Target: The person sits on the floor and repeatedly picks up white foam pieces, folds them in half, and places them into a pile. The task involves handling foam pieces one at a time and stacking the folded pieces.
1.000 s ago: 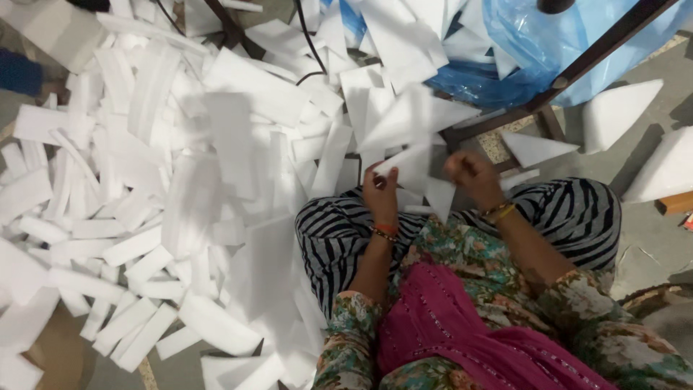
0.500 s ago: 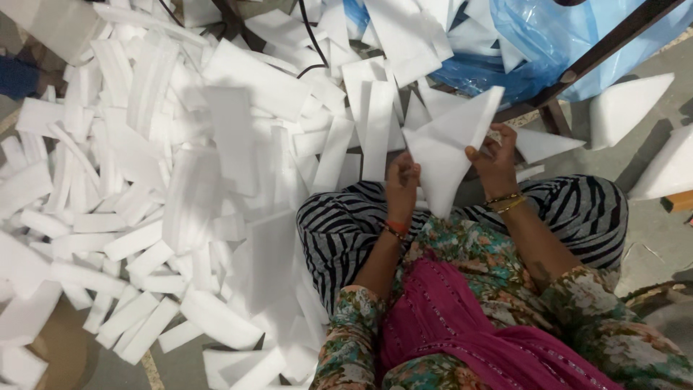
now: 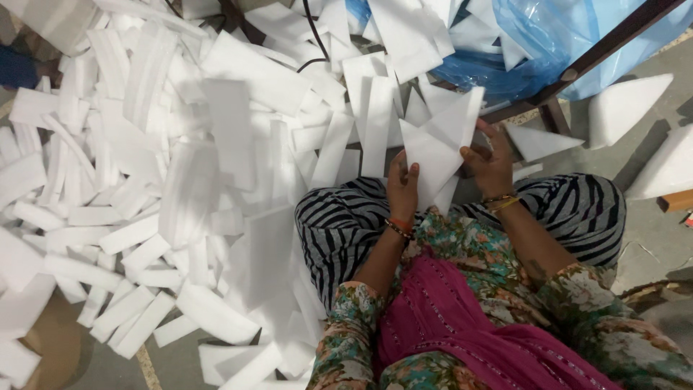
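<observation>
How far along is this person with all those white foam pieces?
Looks done: many white strips lie heaped on the floor at the left. In hand: left hand and right hand hold a white triangular sheet. Left: more triangular pieces lie beside the blue plastic bag.

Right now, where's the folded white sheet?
Head view, upper centre-right: the folded white sheet is held between the left hand and right hand, above the striped lap.

White is seen on the folded foam sheet [image 3: 437, 148] and on the heap of foam strips [image 3: 144, 180]. Black and white stripes are worn on the trousers [image 3: 346, 224]. A floral pattern covers the sleeves [image 3: 346, 339]; the scarf [image 3: 469, 318] is magenta. The plastic bag [image 3: 534, 36] is blue.
</observation>
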